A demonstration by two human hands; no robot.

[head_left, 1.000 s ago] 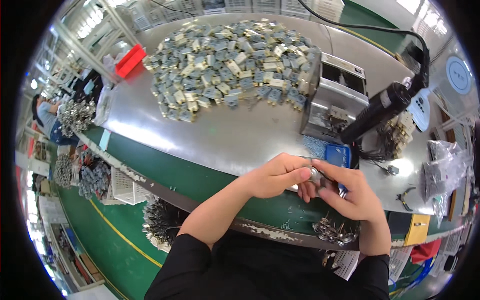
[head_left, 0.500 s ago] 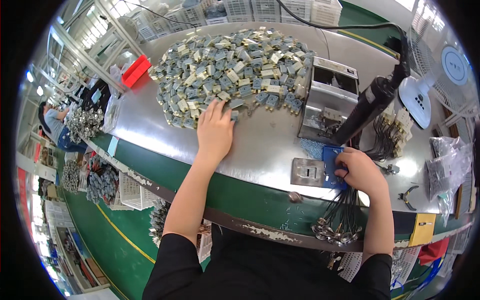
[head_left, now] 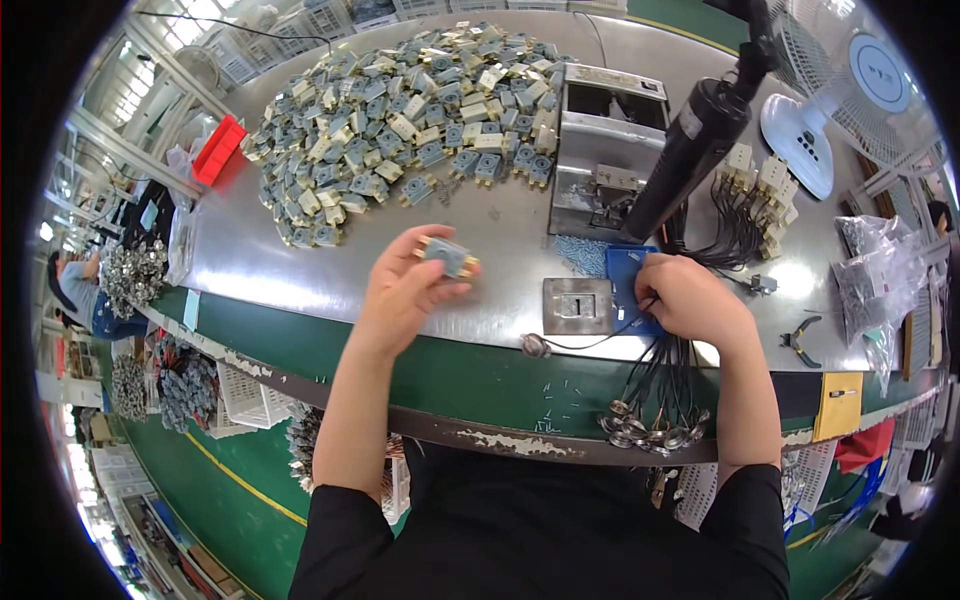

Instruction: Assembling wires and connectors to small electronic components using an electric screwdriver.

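Note:
My left hand (head_left: pixel 393 292) is raised over the steel bench, its thumb and fingers closed round a small grey-and-cream block-shaped part (head_left: pixel 447 257) with brass-coloured ends. Behind it spreads a large heap of similar parts (head_left: pixel 420 125). My right hand (head_left: pixel 700 308) bends over a blue tray (head_left: pixel 624 268), fingertips pinched on a thin black wire (head_left: pixel 606 338). That wire runs left to a round metal piece (head_left: pixel 535 346) at the bench's front edge. Between the hands lies a flat metal block (head_left: pixel 577 306) with a slot in it.
A metal machine housing (head_left: pixel 580 150) and a black cylindrical tool (head_left: pixel 690 150) stand behind the tray, beside blue bits (head_left: pixel 582 255). Wired cream parts (head_left: pixel 770 190), a fan (head_left: pixel 800 145), pliers (head_left: pixel 801 342) and a bundle of black leads (head_left: pixel 665 385) are at right.
My left hand has come off the heap's edge toward me with a block-shaped part in it. My right hand stays by the tray; the wire and its round metal piece now stretch out leftward.

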